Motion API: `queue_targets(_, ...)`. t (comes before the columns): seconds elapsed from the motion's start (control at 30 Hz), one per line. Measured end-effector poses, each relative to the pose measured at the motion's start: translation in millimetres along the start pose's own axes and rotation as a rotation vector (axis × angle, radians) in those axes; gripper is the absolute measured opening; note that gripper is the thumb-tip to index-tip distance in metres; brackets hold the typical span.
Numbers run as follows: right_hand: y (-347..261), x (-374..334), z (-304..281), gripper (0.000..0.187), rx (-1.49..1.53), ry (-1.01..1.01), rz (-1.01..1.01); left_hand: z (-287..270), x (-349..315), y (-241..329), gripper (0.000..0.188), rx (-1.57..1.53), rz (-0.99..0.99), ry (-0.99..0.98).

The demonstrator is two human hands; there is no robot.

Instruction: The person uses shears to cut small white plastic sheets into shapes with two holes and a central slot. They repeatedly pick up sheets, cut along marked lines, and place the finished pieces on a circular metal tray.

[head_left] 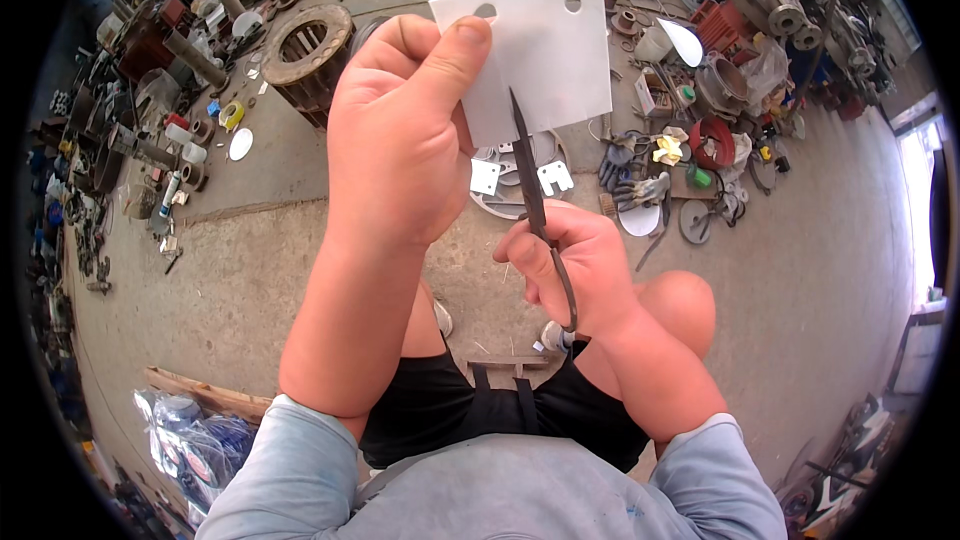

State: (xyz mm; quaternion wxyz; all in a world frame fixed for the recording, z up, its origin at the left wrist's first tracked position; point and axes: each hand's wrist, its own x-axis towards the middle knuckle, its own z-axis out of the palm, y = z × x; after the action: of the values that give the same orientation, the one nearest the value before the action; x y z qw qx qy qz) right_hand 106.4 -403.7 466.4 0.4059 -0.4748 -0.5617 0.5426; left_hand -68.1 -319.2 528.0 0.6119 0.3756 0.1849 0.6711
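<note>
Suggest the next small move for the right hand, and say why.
Probably squeeze the scissors gently with the right hand: a blade crosses the lower edge of the white sheet, its tip pointing up the sheet, and the left hand pinches the sheet's left side. How far the blades part is unclear.

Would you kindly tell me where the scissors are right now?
In the head view, the scissors are just right of centre, in the right hand, with their tip overlapping the white sheet.

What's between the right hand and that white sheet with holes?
In the head view, the dark scissors lie there, their blades pointing from the right hand up to the white sheet.
</note>
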Motion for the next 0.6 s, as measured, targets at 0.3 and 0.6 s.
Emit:
queue_targets(0.3,3.2,4.5,0.0,0.062,0.018,-0.022,-0.014,3.5,0.0,0.1,0.015,0.033,-0.023,0.070)
queue_targets(0.6,-10.3,3.8,-0.9,0.054,0.110,-0.019,0.111,8.5,-0.7,-1.6,0.019,0.019,-0.037,0.112)
